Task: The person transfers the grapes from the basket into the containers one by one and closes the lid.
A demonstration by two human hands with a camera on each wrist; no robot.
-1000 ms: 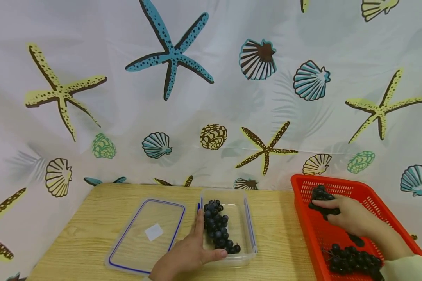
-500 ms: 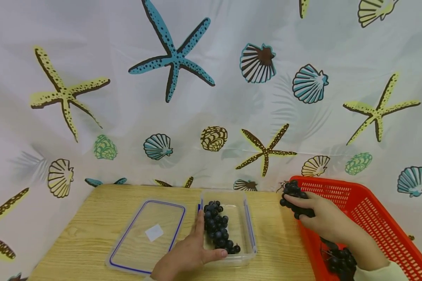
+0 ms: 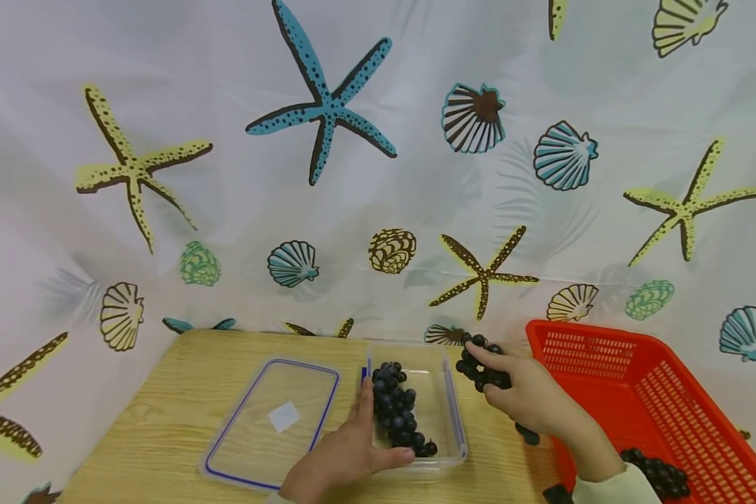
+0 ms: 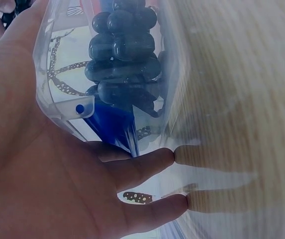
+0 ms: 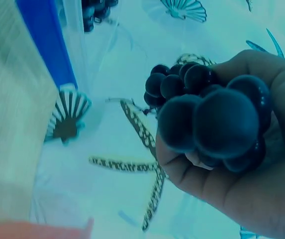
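In the head view my right hand [image 3: 532,392] holds a bunch of dark grapes [image 3: 479,371] just right of a clear plastic container [image 3: 456,420]. The right wrist view shows fingers and thumb curled round these grapes [image 5: 227,122]. Another bunch of grapes [image 3: 395,409] lies along the left side inside the container. My left hand [image 3: 346,448] rests at the container's front left corner, fingers along its left side and thumb at the front. Seen from the left wrist, the fingers of the left hand [image 4: 67,184] are nearly straight, tips on the table beside a blue clip [image 4: 115,127].
A clear lid [image 3: 246,430] with a blue seal and a white square lies left of the container. At the right stands a red plastic basket [image 3: 595,402] with more grapes [image 3: 658,472] near its front. Behind the wooden table [image 3: 145,427] hangs a seashell-print curtain [image 3: 353,203].
My right hand has lifted its bunch of grapes out of the red basket and carried it left, over the rim, to beside the container. The left hand has stayed at the container.
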